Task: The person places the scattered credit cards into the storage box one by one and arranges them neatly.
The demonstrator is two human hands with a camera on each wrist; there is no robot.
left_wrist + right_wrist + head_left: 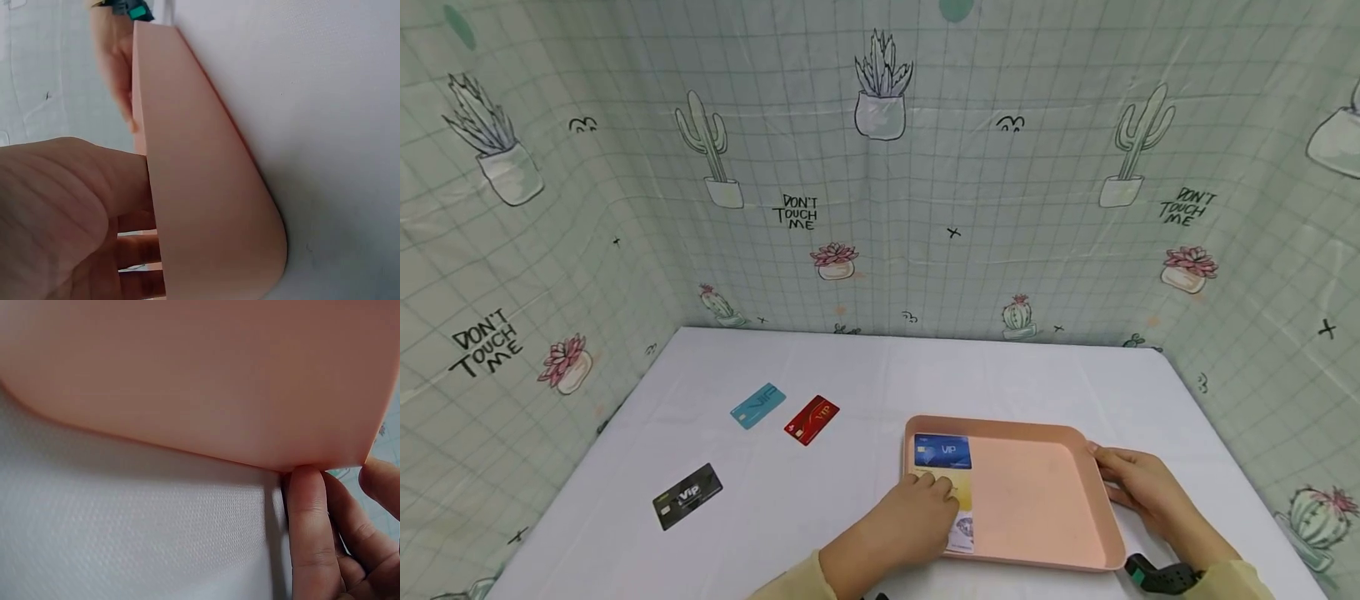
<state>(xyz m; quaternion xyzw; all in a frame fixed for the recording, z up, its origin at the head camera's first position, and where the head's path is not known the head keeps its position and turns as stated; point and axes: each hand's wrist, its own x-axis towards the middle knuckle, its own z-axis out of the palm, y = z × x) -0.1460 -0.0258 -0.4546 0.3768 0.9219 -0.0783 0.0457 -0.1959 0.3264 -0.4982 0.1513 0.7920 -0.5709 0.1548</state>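
My left hand (917, 512) reaches over the near left part of a pink tray (1037, 492), its fingers on a yellow card (961, 493) that lies inside. The left wrist view has these fingers passing over the tray wall (194, 162), which hides their tips. A blue VIP card (942, 451) lies just beyond the yellow one, and a white card (961, 533) lies on its near side, partly covered by the hand. At the tray's far right corner, my right hand (1142, 487) holds the side, with one finger at the rim and the thumb (310, 519) low against the outer wall.
Left of the tray, a light blue card (758, 406), a red card (812, 420) and a black card (687, 497) lie apart on the white table (797, 517). A cactus-print cloth (925, 192) stands behind the table and along both sides.
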